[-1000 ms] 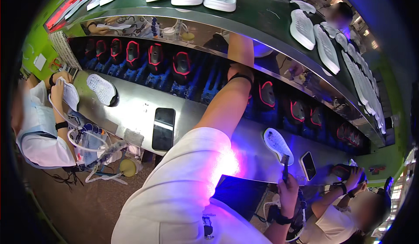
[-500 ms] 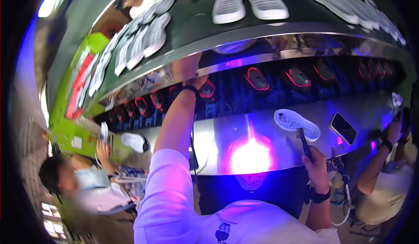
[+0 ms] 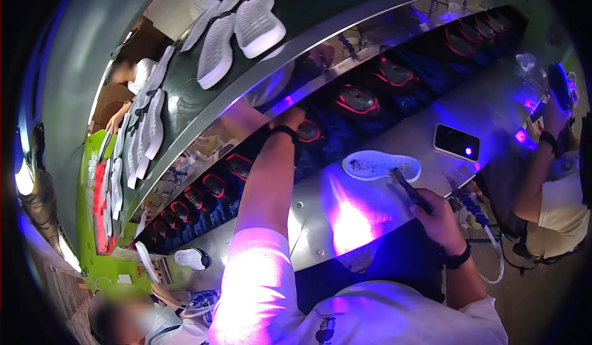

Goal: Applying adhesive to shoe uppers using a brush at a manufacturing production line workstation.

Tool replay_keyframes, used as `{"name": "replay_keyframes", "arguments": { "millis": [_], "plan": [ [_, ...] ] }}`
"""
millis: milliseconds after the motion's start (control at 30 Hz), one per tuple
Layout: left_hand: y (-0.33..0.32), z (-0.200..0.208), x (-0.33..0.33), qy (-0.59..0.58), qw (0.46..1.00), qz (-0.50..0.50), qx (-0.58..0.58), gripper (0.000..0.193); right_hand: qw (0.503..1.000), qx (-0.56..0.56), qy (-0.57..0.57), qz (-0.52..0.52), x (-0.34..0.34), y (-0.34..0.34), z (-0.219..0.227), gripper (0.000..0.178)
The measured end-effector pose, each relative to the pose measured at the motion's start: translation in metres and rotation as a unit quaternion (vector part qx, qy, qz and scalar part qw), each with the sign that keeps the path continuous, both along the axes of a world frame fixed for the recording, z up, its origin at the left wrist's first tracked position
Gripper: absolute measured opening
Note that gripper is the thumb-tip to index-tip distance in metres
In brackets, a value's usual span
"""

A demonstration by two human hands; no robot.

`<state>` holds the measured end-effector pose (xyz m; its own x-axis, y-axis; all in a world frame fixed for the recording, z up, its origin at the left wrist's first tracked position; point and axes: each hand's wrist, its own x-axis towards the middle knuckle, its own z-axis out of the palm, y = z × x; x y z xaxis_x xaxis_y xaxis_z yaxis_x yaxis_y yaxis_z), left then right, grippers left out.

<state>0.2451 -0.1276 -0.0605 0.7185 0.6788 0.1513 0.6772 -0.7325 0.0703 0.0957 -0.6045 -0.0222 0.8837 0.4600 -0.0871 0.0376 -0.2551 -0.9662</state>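
Note:
My left arm stretches forward over the dark conveyor trough, and my left hand point(image 3: 288, 120) is at a dark shoe upper with a red-lit rim point(image 3: 308, 131). Its fingers are mostly hidden, so I cannot tell whether they grip it. My right hand point(image 3: 436, 218) is closed round the dark handle of a brush point(image 3: 407, 187). The brush head is over the right part of a white shoe sole point(image 3: 364, 163), which lies flat on the metal bench; contact is unclear. Dark marks show inside the sole's left end.
More shoe uppers point(image 3: 357, 100) line the trough. White soles point(image 3: 259, 27) lie on the dark upper belt. A phone point(image 3: 456, 142) rests on the metal bench point(image 3: 320, 197), right of the sole. Another sole point(image 3: 190, 258) lies at left. Co-workers sit on both sides.
The view has turned, so the bench now slopes up to the right. My left hand stays by an upper in the trough; my right hand keeps the brush at the sole.

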Motion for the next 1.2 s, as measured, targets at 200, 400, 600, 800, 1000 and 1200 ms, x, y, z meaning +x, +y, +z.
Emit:
{"name": "replay_keyframes", "arguments": {
  "millis": [200,400,600,800,1000,1200],
  "plan": [
    [0.04,0.008,-0.056,-0.115,0.928,0.042,-0.351,0.031,0.999,-0.003,0.031,0.011,-0.002,-0.012,-0.006,0.03],
    [-0.008,0.008,-0.239,-0.401,0.487,0.004,-0.776,0.026,0.998,0.014,0.025,0.05,-0.015,-0.009,-0.014,0.032],
    [-0.064,0.043,-0.341,-0.304,0.511,0.003,-0.804,0.054,0.99,0.001,-0.047,0.13,-0.02,0.004,0.007,0.037],
    [-0.166,0.084,-0.378,-0.378,0.876,-0.168,-0.249,0.081,0.96,-0.015,-0.165,0.227,-0.028,0.041,0.049,0.04],
    [-0.219,0.06,-0.446,-0.401,0.887,-0.214,-0.078,0.097,0.926,-0.085,-0.219,0.295,-0.037,0.076,0.048,0.039],
    [-0.255,0.022,-0.477,-0.346,0.897,-0.26,-0.093,0.074,0.915,-0.118,-0.209,0.325,-0.048,0.108,0.014,0.037]
  ]
}}
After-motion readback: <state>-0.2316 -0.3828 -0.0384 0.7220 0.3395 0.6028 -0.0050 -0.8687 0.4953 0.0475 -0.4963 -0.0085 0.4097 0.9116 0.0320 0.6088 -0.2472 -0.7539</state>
